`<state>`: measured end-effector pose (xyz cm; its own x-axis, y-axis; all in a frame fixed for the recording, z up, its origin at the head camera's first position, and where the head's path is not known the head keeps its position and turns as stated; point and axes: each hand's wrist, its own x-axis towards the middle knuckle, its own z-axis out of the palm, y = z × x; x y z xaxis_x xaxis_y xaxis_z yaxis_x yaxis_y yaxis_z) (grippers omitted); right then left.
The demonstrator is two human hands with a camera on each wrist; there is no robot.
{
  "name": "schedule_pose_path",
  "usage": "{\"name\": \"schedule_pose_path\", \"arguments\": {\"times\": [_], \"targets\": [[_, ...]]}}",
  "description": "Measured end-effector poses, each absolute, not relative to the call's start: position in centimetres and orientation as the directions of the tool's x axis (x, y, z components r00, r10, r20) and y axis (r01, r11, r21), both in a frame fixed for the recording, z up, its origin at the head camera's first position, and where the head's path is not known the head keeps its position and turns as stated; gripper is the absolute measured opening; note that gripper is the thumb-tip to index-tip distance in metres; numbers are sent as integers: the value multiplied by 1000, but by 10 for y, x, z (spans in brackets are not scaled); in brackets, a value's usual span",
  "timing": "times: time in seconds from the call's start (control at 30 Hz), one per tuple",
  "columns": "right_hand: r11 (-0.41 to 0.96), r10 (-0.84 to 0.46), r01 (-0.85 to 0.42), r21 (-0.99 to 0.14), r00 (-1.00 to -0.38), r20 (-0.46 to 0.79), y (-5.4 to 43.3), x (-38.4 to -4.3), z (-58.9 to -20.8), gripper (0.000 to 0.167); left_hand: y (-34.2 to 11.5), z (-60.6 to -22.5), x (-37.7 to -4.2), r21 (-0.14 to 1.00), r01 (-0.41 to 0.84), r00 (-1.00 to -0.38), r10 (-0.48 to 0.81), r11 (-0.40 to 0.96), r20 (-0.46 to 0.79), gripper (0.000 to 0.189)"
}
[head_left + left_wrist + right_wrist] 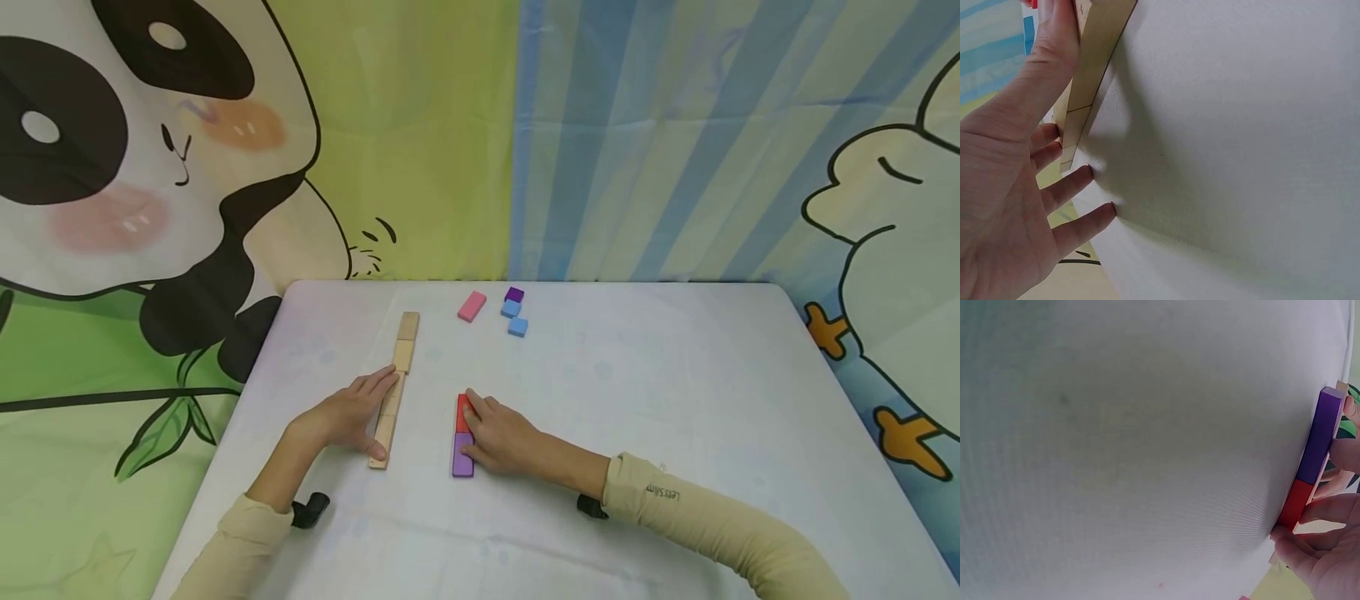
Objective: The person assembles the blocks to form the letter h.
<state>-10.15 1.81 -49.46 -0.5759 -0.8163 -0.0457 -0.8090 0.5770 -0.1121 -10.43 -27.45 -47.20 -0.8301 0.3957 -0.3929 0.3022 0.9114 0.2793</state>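
Note:
A line of several plain wooden blocks [402, 354] lies end to end on the table's left half. Along it rests my left hand [348, 417], fingers spread, its thumb touching the near part of the line; in the left wrist view two fingertips reach the white cloth. To the right, a red block [1295, 506] and a purple block [462, 458] lie end to end, parallel to the wooden line. My right hand [504, 433] touches this pair, with a fingertip at the far end of the red block and the thumb against the purple one.
Farther back on the white table [637, 375] lie a pink block [472, 306], a small dark purple block [514, 294] and two small blue blocks [517, 327]. Behind the table hangs a printed curtain [420, 142].

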Motion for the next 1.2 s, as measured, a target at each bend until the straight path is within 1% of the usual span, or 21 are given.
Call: {"name": "schedule_pose_path", "arguments": {"times": [0.23,0.43,0.67,0.73,0.9,1.03,1.2], "targets": [[559,-827,-821,-114,-562,-6,20,-101,-497,64,-274,-472,-105,280,291,-830,387,915,-401,128],[568,-819,-816,-108,-573,23,20,-100,-500,63,-275,-472,-104,281,295,-830,390,913,-398,127],[588,-806,-809,-20,-587,67,20,-97,-501,64,-274,-472,-104,290,289,-827,391,912,-404,128],[598,-799,-801,-7,-597,69,20,-95,-502,67,-274,-472,-105,293,291,-826,394,911,-403,129],[629,-776,-775,-61,-631,17,21,-92,-499,78,-275,-474,-105,290,301,-827,400,908,-396,129],[632,-772,-767,-111,-635,-9,22,-91,-495,79,-276,-474,-105,282,306,-829,401,909,-391,128],[623,-776,-768,-146,-630,3,26,-94,-492,75,-276,-474,-105,287,309,-828,404,907,-388,128]]}}
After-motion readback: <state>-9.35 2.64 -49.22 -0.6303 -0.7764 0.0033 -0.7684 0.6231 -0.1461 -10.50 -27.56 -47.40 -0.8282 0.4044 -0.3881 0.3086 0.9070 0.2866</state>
